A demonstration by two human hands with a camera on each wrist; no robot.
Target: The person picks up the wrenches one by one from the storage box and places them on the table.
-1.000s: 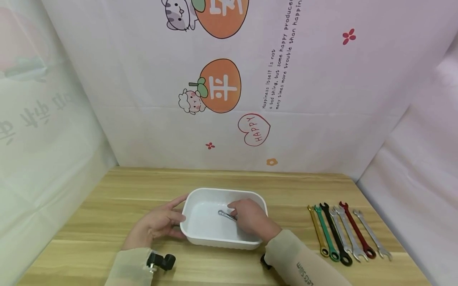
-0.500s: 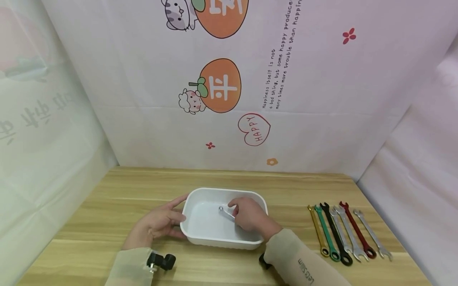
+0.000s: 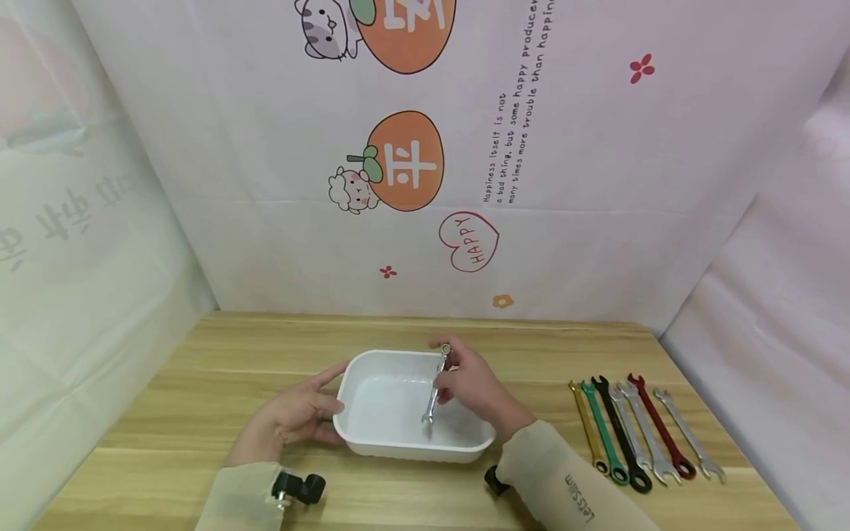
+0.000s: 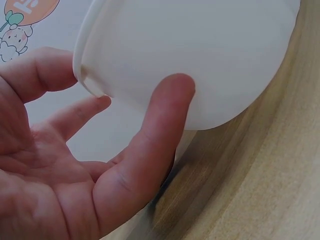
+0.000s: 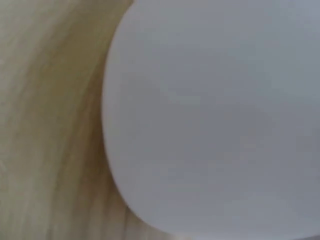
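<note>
A white plastic bin sits on the table. My left hand holds its left end, fingertips against the rim and the outer wall; in the left wrist view a digit of that hand lies on the white wall. My right hand is over the bin's right part and pinches a small silver combination wrench. The wrench is tilted steeply, ring end up and open end down inside the bin. In the right wrist view only the bin wall and wood show; the right hand is hidden there.
To the right lies a row of several wrenches: gold, green, black, red and silver ones, the outermost silver wrench at the far right. White printed cloth stands behind the wooden table.
My right hand has lifted the wrench from a low slant in the bin to a steep upright pose, moving up and slightly away. My left hand keeps its place at the bin.
</note>
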